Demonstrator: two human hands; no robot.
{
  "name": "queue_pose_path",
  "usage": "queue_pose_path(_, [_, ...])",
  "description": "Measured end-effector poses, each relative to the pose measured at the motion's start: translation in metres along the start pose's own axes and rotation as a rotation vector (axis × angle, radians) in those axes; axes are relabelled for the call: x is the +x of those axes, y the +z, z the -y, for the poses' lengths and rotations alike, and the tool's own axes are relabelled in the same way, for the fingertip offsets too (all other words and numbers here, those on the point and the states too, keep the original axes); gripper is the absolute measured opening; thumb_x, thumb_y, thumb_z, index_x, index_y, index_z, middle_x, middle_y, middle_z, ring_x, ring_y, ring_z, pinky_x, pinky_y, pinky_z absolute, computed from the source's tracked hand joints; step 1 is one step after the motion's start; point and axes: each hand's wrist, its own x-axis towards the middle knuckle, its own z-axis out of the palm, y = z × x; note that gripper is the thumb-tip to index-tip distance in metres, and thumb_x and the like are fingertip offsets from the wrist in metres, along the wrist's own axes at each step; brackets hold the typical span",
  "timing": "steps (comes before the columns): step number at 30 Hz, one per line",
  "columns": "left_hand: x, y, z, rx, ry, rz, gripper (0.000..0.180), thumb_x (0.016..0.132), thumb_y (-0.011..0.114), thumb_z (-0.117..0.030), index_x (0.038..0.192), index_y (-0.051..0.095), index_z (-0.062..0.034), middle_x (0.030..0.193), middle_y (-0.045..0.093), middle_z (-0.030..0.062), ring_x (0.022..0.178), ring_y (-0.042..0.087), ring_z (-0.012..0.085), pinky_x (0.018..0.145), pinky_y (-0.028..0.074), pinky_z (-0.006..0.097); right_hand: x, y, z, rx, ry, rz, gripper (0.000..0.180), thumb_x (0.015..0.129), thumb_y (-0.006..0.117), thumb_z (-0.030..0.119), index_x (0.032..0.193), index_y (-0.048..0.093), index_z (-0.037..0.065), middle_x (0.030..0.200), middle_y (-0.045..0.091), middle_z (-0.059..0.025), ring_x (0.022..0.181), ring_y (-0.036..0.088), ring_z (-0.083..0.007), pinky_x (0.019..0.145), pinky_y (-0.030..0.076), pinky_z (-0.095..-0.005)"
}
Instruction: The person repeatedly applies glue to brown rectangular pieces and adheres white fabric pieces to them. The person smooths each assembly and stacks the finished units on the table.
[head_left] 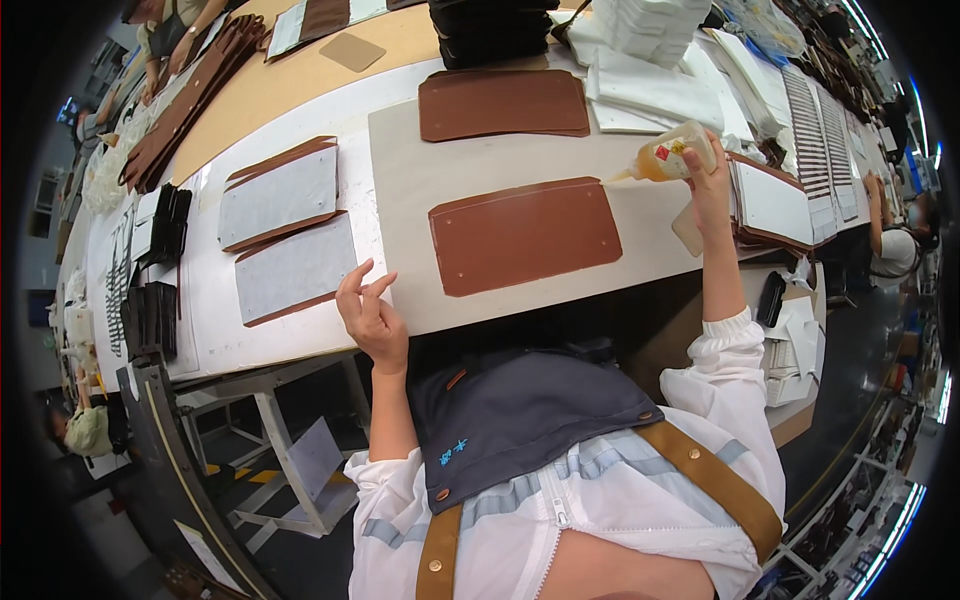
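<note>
My right hand (708, 182) grips a translucent squeeze bottle (664, 157) of yellowish liquid, tilted so its nozzle points left. The nozzle tip is at the upper right corner of a brown leather panel (525, 240) lying flat on the grey work mat (400, 200). A thin pale line runs along that panel's far edge. Near the table's front edge, left of the panel, my left hand (373, 318) is raised with its fingers apart and holds nothing. Beyond the panel lies a stack of similar brown panels (503, 105).
To the left lie brown pieces with pale grey linings (280, 195). Black folded pieces (152, 320) stand farther left. Black stacks (490, 30) and white stacks (650, 85) line the back. White-topped brown pieces (770, 205) sit right of my right hand. Other people work around the tables.
</note>
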Motion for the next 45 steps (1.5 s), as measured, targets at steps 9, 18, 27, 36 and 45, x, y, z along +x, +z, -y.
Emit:
queue_pose_path(9, [0.0, 0.0, -0.001, 0.02, 0.03, -0.009, 0.042, 0.074, 0.042, 0.019, 0.094, 0.073, -0.0019, 0.119, 0.065, 0.0137, 0.111, 0.058, 0.0305, 0.087, 0.048, 0.038, -0.009, -0.009, 0.007, -0.062, -0.017, 0.059, 0.065, 0.085, 0.081, 0.041, 0.133, 0.055, 0.006, 0.114, 0.061, -0.0021, 0.105, 0.058, -0.011, 0.09, 0.049, -0.0258])
queue_pose_path(18, [0.0, 0.001, -0.001, 0.037, 0.05, -0.016, 0.041, 0.075, 0.042, 0.019, 0.094, 0.073, -0.001, 0.118, 0.065, 0.0133, 0.107, 0.058, 0.0292, 0.085, 0.046, 0.036, -0.033, -0.027, 0.007, -0.077, 0.005, 0.085, 0.064, 0.087, 0.08, 0.039, 0.134, 0.055, 0.004, 0.115, 0.06, -0.0013, 0.107, 0.057, -0.0108, 0.094, 0.047, -0.0269])
queue_pose_path(27, [-0.002, 0.002, 0.002, 0.052, 0.007, 0.001, 0.043, 0.073, 0.045, 0.019, 0.093, 0.074, -0.0065, 0.12, 0.065, 0.0096, 0.113, 0.058, 0.0297, 0.087, 0.048, 0.037, -0.074, -0.054, 0.006, 0.149, 0.127, -0.032, 0.065, 0.093, 0.07, 0.044, 0.139, 0.049, 0.003, 0.125, 0.06, -0.0065, 0.116, 0.06, -0.0178, 0.098, 0.051, -0.0343])
queue_pose_path(36, [-0.005, 0.002, 0.004, 0.04, -0.013, 0.003, 0.044, 0.074, 0.044, 0.019, 0.093, 0.074, -0.0058, 0.119, 0.065, 0.0108, 0.113, 0.058, 0.0287, 0.087, 0.048, 0.036, -0.158, -0.02, 0.04, 0.438, 0.132, -0.345, 0.044, 0.098, 0.062, 0.017, 0.137, 0.045, 0.003, 0.124, 0.061, -0.0127, 0.112, 0.064, -0.0232, 0.088, 0.058, -0.0394])
queue_pose_path(45, [-0.002, 0.001, 0.002, 0.006, 0.002, 0.02, 0.044, 0.074, 0.043, 0.018, 0.094, 0.074, -0.0054, 0.12, 0.064, 0.0112, 0.113, 0.058, 0.029, 0.089, 0.047, 0.037, -0.22, 0.015, 0.007, -0.227, -0.084, -0.566, 0.062, 0.087, 0.072, 0.015, 0.136, 0.037, 0.0, 0.123, 0.045, -0.0112, 0.116, 0.047, -0.0198, 0.104, 0.039, -0.0345])
